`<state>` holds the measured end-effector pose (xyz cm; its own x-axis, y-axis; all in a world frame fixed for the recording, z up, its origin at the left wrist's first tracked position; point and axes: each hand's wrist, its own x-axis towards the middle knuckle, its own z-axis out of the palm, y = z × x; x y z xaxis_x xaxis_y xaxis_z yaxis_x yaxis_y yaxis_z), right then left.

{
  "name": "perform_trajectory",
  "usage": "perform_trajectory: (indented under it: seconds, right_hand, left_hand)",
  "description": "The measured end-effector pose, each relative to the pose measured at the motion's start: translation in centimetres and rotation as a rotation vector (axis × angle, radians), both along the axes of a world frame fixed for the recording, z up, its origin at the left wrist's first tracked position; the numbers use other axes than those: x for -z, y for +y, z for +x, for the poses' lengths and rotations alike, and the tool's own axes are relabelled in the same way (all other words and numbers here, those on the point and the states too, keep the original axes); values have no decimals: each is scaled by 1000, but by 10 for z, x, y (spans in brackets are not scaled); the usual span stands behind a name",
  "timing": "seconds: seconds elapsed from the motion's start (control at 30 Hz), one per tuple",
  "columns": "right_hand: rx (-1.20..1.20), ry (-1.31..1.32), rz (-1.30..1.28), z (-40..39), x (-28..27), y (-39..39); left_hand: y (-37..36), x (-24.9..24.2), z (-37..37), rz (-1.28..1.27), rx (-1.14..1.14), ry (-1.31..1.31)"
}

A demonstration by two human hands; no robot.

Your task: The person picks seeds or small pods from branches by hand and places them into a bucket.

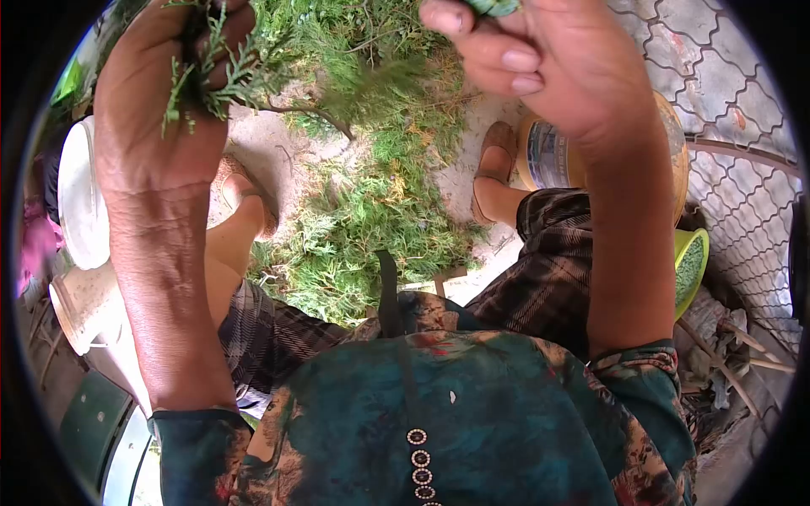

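Note:
My left hand (pixel 152 126) is raised at the upper left, its fingers curled around an evergreen sprig (pixel 221 63) with flat, scaly green leaves. A thin brown twig (pixel 308 110) extends from the sprig to the right. At the upper right, my right hand (pixel 574 76) is also raised, with its fingers bent in. Something small and green (pixel 494 7) shows at its fingertips; the top edge of the view cuts it off. Below and between the hands, a heap of cut evergreen branches (pixel 380 211) covers the ground between my feet.
A yellowish bucket (pixel 673 152) stands beyond my right foot. Near my right elbow is a lime-green container (pixel 693 270) full of small green grains. White buckets (pixel 80 202) stand at the left. Wire mesh (pixel 742 202) runs along the right side, with sticks (pixel 717 363) below it.

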<state>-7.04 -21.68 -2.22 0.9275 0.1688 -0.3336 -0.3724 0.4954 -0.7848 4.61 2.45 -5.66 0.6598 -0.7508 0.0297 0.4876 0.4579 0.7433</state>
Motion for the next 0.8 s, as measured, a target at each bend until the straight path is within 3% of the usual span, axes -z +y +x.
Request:
perform_trajectory:
  seconds: [0.1,0.13,0.2,0.27,0.37,0.4,0.5,0.6,0.7,0.77,0.8]
  right_hand:
    - [46,-151,-57,0,10,-7]
    - [114,-35,-79,-2,2,0]
    - [58,-203,-335,-6,19,-8]
    - [48,-78,-341,-12,9,6]
    - [36,-43,-344,-10,10,17]
    - [73,-59,-313,-10,7,21]
    - [114,-188,-442,-8,12,29]
    - [115,-254,-384,-10,3,33]
    - [76,-237,-291,-13,-3,35]
    - [83,-265,-185,-13,-1,39]
    - [29,-230,-224,-12,0,38]
  left_hand:
    - [-1,-2,0,88,-147,39]
    - [-5,-4,-5,290,-340,-68]
    - [-26,-7,-24,420,-410,-36]
    - [-32,-2,-25,569,-480,-11]
    - [-66,-40,-54,720,-560,43]
    - [-58,-39,-51,620,-428,33]
    - [-60,-28,-48,469,-420,11]
    - [-58,-24,-49,608,-339,-109]
    - [-58,-26,-54,534,-418,-29]
    - [-55,-22,-53,260,-364,-25]
    - [-57,-22,-52,379,-409,-116]
